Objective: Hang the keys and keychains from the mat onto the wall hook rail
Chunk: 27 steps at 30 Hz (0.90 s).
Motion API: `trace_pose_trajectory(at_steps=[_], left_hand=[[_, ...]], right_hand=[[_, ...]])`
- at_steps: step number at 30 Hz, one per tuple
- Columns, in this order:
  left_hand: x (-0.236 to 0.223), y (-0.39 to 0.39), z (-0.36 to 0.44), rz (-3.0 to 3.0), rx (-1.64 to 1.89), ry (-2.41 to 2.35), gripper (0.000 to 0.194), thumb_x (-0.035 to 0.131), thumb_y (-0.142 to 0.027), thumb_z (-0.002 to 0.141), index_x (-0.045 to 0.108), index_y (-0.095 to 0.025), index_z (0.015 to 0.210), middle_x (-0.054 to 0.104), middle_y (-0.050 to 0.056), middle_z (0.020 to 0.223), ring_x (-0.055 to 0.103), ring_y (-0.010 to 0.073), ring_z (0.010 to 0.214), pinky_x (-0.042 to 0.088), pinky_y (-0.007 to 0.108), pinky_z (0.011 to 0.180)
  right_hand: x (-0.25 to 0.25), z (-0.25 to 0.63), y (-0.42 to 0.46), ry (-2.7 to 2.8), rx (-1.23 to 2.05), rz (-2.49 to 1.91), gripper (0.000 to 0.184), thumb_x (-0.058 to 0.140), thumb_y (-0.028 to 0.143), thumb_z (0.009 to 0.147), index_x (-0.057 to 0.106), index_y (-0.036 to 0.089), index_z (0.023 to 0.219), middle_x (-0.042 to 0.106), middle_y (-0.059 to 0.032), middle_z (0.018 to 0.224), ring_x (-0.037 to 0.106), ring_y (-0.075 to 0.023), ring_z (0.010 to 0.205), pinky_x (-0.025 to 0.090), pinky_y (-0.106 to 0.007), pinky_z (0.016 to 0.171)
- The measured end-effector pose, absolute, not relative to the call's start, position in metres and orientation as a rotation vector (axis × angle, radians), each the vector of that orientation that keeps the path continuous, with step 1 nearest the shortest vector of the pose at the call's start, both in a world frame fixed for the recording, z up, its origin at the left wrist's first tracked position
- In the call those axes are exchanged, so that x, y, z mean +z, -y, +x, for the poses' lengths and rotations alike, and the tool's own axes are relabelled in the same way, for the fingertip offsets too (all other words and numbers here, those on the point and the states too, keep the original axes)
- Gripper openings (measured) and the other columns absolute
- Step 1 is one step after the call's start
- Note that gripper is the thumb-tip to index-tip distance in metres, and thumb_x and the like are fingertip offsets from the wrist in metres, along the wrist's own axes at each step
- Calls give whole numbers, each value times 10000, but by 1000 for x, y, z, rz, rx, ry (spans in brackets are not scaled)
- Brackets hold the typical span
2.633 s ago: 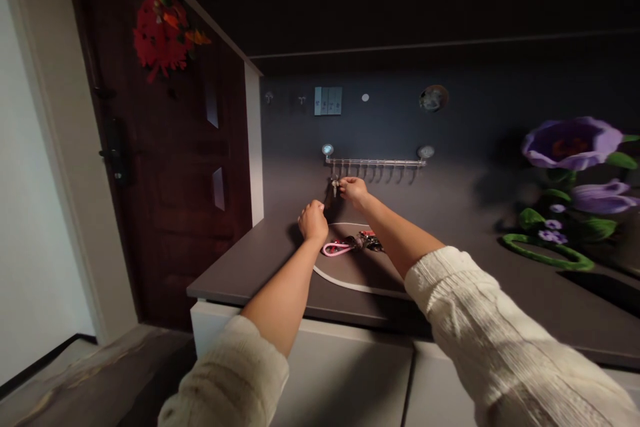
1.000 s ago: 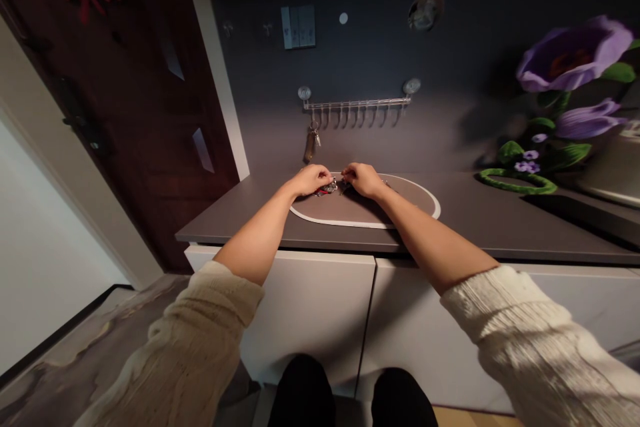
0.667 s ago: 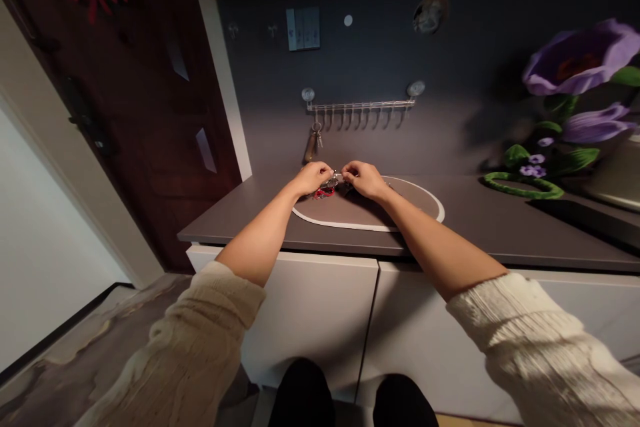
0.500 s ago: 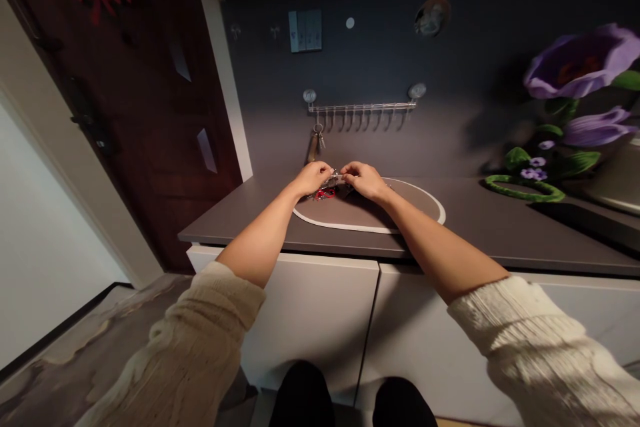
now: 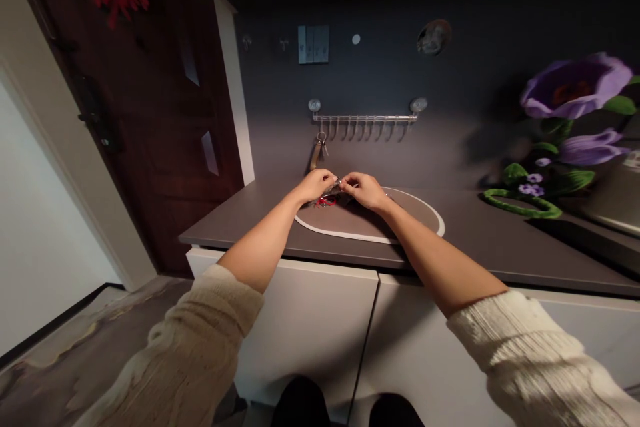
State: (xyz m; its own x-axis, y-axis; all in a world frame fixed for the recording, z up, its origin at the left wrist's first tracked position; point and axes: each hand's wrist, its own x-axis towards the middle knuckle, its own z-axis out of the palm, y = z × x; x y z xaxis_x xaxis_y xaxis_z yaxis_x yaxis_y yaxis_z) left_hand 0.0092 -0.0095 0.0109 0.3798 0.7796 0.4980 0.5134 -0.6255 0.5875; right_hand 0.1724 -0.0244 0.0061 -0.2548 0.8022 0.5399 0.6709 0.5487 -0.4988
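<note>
Over the oval mat (image 5: 345, 235), my left hand (image 5: 316, 185) and my right hand (image 5: 364, 189) meet almost fingertip to fingertip. Both are closed in a pinch on a small shiny metal piece (image 5: 339, 181), possibly a key ring; its exact kind is too small to make out. Just under my left hand lies a red cord (image 5: 326, 201) among small metal bits, partly hidden by the fingers. Behind the hands, a bunch of keys (image 5: 323, 145) with a brown tag hangs from the leftmost hook of the clear hook rail (image 5: 367, 118).
The mat lies on a dark grey countertop (image 5: 240, 213) above white cabinet doors (image 5: 310, 300). Purple fabric flowers (image 5: 575, 90) and a green ring (image 5: 520, 203) stand at the right. A dark red door (image 5: 165, 147) is on the left. Light switches (image 5: 314, 45) sit on the back wall.
The whole view has tilted up slightly, so the scene sits lower. My right fingertips have come closer to my left ones at the metal piece.
</note>
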Motion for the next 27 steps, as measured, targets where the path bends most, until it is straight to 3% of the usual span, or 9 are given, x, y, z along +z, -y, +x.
trace_pose_trajectory(at_steps=[14, 22, 27], left_hand=[[10, 5, 9, 2458, 1094, -1129, 337, 339, -281, 828, 527, -124, 596, 446, -31, 524, 376, 86, 531, 293, 215, 548], [4, -1, 11, 2253, 1158, -976, 201, 389, -217, 803, 559, -129, 863, 616, 14, 727, 544, 106, 664, 406, 217, 645], [5, 0, 11, 2318, 1231, -984, 174, 435, -215, 782, 579, -140, 843, 628, 30, 815, 556, 125, 754, 419, 240, 718]], right_hand=[[4, 178, 15, 1888, 127, -1099, 156, 459, 262, 788, 573, 156, 776, 599, -36, 781, 502, -119, 705, 377, -223, 681], [0, 180, 6, 1763, 361, -949, 172, 471, 315, 758, 533, 154, 748, 552, -12, 712, 479, -116, 663, 382, -251, 673], [1, 179, 7, 1656, 531, -880, 221, 502, 377, 733, 524, 158, 746, 521, 10, 675, 456, -99, 629, 377, -235, 636]])
